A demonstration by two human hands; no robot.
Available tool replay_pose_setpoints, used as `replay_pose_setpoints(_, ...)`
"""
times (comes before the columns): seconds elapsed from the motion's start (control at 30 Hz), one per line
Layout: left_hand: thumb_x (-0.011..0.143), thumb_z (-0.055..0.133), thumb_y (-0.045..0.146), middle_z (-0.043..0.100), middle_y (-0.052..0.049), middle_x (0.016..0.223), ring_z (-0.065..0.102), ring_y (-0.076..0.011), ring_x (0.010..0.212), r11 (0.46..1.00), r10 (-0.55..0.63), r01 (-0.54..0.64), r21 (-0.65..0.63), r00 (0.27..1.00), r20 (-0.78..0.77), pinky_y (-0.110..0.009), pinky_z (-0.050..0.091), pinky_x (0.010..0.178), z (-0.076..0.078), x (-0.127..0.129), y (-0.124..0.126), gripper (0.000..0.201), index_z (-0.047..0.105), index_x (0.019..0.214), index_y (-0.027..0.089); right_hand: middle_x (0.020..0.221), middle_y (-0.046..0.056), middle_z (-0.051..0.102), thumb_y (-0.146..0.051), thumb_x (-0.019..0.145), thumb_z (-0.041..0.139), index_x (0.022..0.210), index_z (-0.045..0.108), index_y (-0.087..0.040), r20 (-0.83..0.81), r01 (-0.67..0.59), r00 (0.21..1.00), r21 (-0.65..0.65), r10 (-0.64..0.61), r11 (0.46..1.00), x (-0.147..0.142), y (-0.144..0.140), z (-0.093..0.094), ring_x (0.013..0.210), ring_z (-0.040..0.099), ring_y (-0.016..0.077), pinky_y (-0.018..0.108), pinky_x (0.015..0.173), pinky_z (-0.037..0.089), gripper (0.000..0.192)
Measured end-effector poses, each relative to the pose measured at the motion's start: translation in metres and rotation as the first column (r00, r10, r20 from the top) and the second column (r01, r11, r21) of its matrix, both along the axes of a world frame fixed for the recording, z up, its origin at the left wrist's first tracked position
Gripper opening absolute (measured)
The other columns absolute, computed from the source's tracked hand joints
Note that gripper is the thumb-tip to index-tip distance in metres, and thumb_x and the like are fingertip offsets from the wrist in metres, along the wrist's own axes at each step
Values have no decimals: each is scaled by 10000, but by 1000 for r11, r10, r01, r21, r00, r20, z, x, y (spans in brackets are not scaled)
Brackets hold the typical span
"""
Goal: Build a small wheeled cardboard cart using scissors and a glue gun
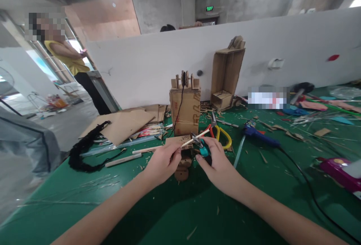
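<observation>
My left hand pinches a thin wooden stick that slants up to the right. In my right hand is a pair of pliers or cutters with teal and black handles, its metal jaws at the stick. Just below the stick lie a small cardboard piece and round cardboard discs. Behind my hands stands an upright cardboard box with slotted tabs and a black cord on top. Scissors with yellow and red handles lie beyond my right hand.
A blue glue gun trails its cable to the right. Flat cardboard sheets and black yarn lie left. A tall open cardboard box leans by the white partition. A person in yellow stands at far left.
</observation>
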State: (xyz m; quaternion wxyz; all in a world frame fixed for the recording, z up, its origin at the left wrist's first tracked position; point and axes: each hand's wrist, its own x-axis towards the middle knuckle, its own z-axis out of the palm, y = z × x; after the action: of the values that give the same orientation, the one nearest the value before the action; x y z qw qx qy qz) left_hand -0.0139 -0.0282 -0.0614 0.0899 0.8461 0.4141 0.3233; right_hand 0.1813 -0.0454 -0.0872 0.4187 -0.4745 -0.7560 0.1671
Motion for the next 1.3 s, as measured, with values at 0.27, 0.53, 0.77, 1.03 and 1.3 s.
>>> replay_pose_setpoints(0.27, 867, 395, 142, 681, -60, 872, 627, -169, 796, 999, -18, 18, 31, 1000, 17, -300, 483, 765, -5, -2, 0, 259, 608, 1013, 158, 1225, 132, 427, -285, 876, 438, 1235, 364, -179, -12, -5, 1000, -12, 5, 1000, -1, -1, 1, 1207, 383, 244, 478, 1056, 316, 381)
replay_pose_setpoints(0.53, 873, 399, 140, 677, -65, 917, 625, -171, 835, 995, -27, 27, 91, 1000, 0, -294, 484, 767, -7, -2, 2, 254, 594, 1033, 163, 1225, 135, 433, -290, 883, 430, 1233, 351, -197, 6, 0, 1000, -13, 0, 1000, 0, 0, 2, 1208, 390, 260, 509, 1041, 328, 370)
replay_pose_setpoints(0.77, 871, 401, 129, 674, -75, 916, 632, -177, 838, 975, -20, 29, 221, 999, -43, -290, 494, 734, -7, -3, 1, 242, 583, 1029, 152, 1227, 124, 430, -302, 888, 437, 1235, 341, -211, 30, 6, 1000, -1, -6, 1000, 0, -2, 2, 1200, 383, 255, 499, 1039, 333, 371)
replay_pose_setpoints(1.03, 877, 401, 144, 677, -76, 914, 637, -168, 810, 957, 13, 18, 290, 995, -104, -279, 499, 706, -12, -5, 2, 247, 575, 1052, 159, 1220, 112, 435, -311, 884, 459, 1254, 345, -239, 32, 3, 999, 5, -3, 1000, 1, -2, 1, 1189, 395, 271, 528, 1013, 348, 393)
replay_pose_setpoints(1.3, 887, 392, 158, 677, -71, 830, 633, -157, 730, 931, 39, 28, 364, 984, -175, -255, 491, 629, -15, -7, 1, 261, 587, 1061, 153, 1194, 117, 481, -278, 853, 487, 1166, 420, -216, -74, -9, 997, -13, 8, 1000, -1, -8, 7, 1161, 447, 267, 500, 974, 389, 327)
